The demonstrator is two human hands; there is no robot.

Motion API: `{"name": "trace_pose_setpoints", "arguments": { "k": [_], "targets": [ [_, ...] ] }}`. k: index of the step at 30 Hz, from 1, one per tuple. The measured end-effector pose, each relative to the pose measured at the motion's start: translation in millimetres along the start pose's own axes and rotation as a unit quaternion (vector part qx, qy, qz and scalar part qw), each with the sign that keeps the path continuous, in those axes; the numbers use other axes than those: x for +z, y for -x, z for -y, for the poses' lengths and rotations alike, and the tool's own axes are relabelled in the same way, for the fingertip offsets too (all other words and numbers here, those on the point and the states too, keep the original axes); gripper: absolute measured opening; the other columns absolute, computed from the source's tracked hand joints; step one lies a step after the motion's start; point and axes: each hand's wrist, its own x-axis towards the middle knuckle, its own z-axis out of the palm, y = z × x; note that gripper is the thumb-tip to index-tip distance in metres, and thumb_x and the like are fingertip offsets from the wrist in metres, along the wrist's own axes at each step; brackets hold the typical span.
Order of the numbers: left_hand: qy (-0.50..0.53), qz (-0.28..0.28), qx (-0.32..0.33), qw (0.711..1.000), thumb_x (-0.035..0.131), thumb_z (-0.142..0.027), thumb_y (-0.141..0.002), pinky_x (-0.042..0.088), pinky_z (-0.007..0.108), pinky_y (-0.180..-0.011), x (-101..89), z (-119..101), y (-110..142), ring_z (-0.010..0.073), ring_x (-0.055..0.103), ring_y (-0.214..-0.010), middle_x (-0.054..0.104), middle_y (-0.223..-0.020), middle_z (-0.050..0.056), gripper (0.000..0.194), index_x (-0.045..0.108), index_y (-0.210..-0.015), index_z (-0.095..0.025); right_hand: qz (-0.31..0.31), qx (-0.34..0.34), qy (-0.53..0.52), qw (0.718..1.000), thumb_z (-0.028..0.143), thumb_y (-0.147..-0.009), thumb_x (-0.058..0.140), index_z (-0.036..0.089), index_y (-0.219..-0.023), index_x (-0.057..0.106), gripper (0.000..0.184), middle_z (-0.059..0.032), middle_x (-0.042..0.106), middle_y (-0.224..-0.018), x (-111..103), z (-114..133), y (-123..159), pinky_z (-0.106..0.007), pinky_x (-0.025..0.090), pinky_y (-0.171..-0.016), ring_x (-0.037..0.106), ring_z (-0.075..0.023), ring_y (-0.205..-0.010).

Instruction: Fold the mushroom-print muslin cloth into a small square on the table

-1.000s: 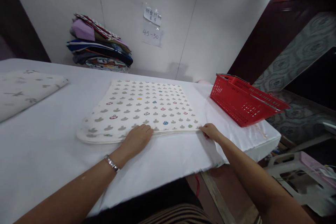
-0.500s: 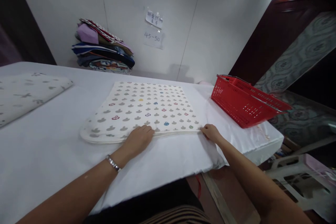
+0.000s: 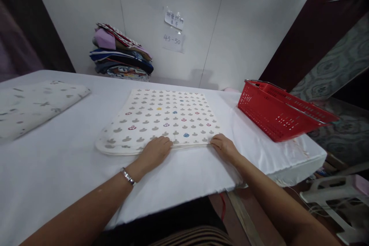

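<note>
A folded white cloth (image 3: pixel 170 119) printed with grey and coloured mushroom-like shapes lies flat on the white-covered table. Its layered near edge faces me, and its left near corner is rounded. My left hand (image 3: pixel 157 151), a silver band at its wrist, is closed on the middle of that edge with the fingers over the top layer. My right hand (image 3: pixel 225 147) pinches the same edge close to the right near corner. The undersides of both hands and the thumb of the left are hidden.
Another patterned white cloth (image 3: pixel 40 103) lies on the table (image 3: pixel 66 184) at left. A stack of folded fabrics (image 3: pixel 122 54) stands against the back wall. At right is a red plastic basket (image 3: pixel 276 113); beyond the table's edge stands a white stool (image 3: pixel 331 192).
My right hand has slid a little to the left along the near edge, inward from the corner. The left hand keeps its place on the cloth. The view has shifted slightly.
</note>
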Motion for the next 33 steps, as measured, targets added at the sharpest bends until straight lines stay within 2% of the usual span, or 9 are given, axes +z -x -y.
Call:
{"name": "trace_pose_setpoints", "arguments": {
  "k": [6,14,23,33],
  "targets": [
    [0.007,0.0,-0.004,1.0,0.038,-0.017,-0.09,0.039,0.032,-0.069,2.0,2,0,0.018,0.05,-0.077,0.057,-0.081,0.004,0.021,0.058,-0.084,-0.017,-0.019,0.015,0.033,0.999,0.02,-0.092,0.042,0.021,-0.09,0.065,0.023,-0.0076,0.061,-0.096,5,0,-6,-0.03,0.046,-0.07,0.054,-0.0195,-0.09],
    [0.015,0.006,-0.007,1.0,0.037,-0.018,-0.091,0.039,0.032,-0.068,0.4,1,0,0.0176,0.05,-0.077,0.057,-0.081,0.004,0.021,0.058,-0.085,-0.017,-0.022,-0.029,0.05,0.998,0.014,-0.091,0.041,0.019,-0.086,0.061,0.021,-0.0077,0.061,-0.088,8,1,-3,-0.03,0.044,-0.072,0.053,-0.0191,-0.083],
    [0.022,0.016,-0.016,0.999,0.038,-0.018,-0.091,0.039,0.032,-0.068,-2.3,0,-2,0.0172,0.05,-0.076,0.057,-0.082,0.004,0.021,0.057,-0.084,-0.017,0.004,-0.083,0.03,0.996,0.013,-0.088,0.043,0.02,-0.087,0.06,0.019,-0.0069,0.061,-0.094,6,4,-11,-0.029,0.04,-0.07,0.051,-0.0186,-0.086],
    [0.024,0.022,-0.015,0.999,0.038,-0.017,-0.09,0.039,0.032,-0.068,-3.1,0,-2,0.0174,0.05,-0.077,0.058,-0.081,0.004,0.02,0.057,-0.084,-0.018,0.028,-0.108,0.016,0.994,0.015,-0.089,0.043,0.018,-0.09,0.06,0.017,-0.0082,0.059,-0.098,7,16,-22,-0.031,0.04,-0.073,0.049,-0.019,-0.088]
  ]
}}
